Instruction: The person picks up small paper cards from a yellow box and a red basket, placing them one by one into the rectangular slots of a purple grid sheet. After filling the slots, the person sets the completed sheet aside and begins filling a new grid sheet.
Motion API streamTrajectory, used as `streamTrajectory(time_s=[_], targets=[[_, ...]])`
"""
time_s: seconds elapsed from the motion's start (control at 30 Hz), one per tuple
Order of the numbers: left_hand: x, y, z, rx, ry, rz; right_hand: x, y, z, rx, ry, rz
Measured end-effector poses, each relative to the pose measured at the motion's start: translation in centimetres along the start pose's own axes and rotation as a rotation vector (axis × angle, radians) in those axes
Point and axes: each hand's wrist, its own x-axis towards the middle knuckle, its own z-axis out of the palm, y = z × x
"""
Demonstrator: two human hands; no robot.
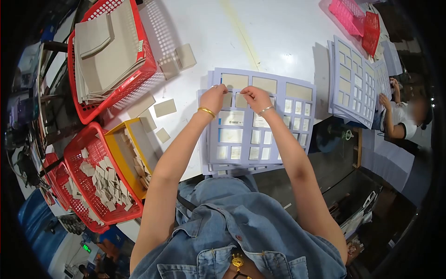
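A white panel with rows of rectangular windows (281,160) lies on top of a stack of similar panels, in front of my body. Several of its upper windows show plain grey board, while lower ones show paler, printed surfaces. My left hand (215,98) is closed in a pinch at the upper left windows, beside a small grey board piece (227,99); what its fingertips hold is hidden. Just to the right, my right hand (258,98) pinches the upper edge of another small grey board piece (241,100), over a window of the panel.
Loose grey boards (165,108) lie on the white table (195,23) to the left. Red baskets of large boards (149,65) and small pieces (134,204) stand there, beside a yellow box (121,144). At right are more windowed panels (341,83) and a co-worker (399,116).
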Motion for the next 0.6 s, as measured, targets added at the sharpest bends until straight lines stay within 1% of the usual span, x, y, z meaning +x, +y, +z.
streamTrajectory(time_s=[0.03,0.07,0.13,0.17,0.23,0.27,0.33,0.37,0.43,0.47,0.5,0.53,0.6], targets=[[0.1,0.0,0.0,0.014,-0.006,0.01,0.1,0.0,0.1,-0.028,-0.017,-0.004],[0.2,0.1,-0.1,0.027,-0.012,0.019,0.1,-0.1,0.3,-0.121,0.046,-0.069],[-0.1,1.2,-0.3,0.071,0.015,-0.03,-0.4,-1.0,0.8,-0.306,0.173,-0.201],[-0.3,1.7,-0.4,0.093,0.03,-0.054,-0.7,-1.2,0.8,-0.342,0.164,-0.208],[-1.2,1.2,0.1,0.199,-0.01,0.025,-1.2,-1.5,1.0,-0.414,0.145,-0.221],[-1.7,1.0,0.3,0.252,-0.031,0.062,-1.5,-1.7,1.1,-0.458,0.134,-0.184],[-2.4,0.9,0.2,0.225,-0.007,0.069,-1.7,-2.5,1.6,-0.544,0.109,-0.114],[-2.8,0.7,0.1,0.215,0.007,0.07,-1.5,-2.4,1.6,-0.597,0.115,-0.151],[-3.7,0.6,-0.1,0.164,0.042,0.135,-1.1,-2.0,1.2,-0.695,0.12,-0.238],[-4.3,0.4,-0.4,0.145,0.065,0.163,-0.9,-2.3,1.5,-0.693,0.147,-0.288],[-5.0,1.5,-2.1,0.064,-0.033,0.096,-0.9,-3.0,1.9,-0.688,0.173,-0.338],[-6.2,1.3,-2.6,0.005,0.051,0.107,-0.8,-3.9,2.7,-0.681,0.201,-0.388],[-9.2,0.7,-3.6,-0.11,0.22,0.133,-0.7,-6.3,5.1,-0.586,0.158,-0.467]])
